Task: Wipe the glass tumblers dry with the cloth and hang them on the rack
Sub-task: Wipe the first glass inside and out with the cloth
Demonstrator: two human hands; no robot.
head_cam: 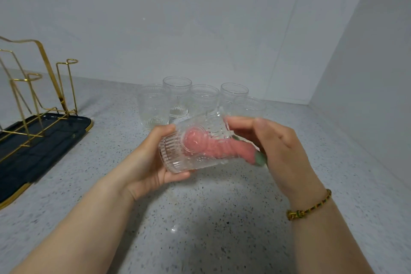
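A ribbed glass tumbler (178, 155) lies on its side in the air above the counter, its base cupped by my left hand (149, 162). A pink cloth (206, 144) with a green edge is pushed inside it through the mouth. My right hand (280, 147) grips the cloth at the tumbler's rim, fingers partly inside the glass. Several more clear tumblers (178, 95) stand upright in a group behind. A gold wire rack (40, 87) stands bare on a dark tray (44, 138) at the far left.
The speckled grey counter (200, 218) runs to white walls behind and on the right, which meet in a corner at the back right. The tray's gold-trimmed edge reaches the counter's left side. A beaded bracelet circles my right wrist.
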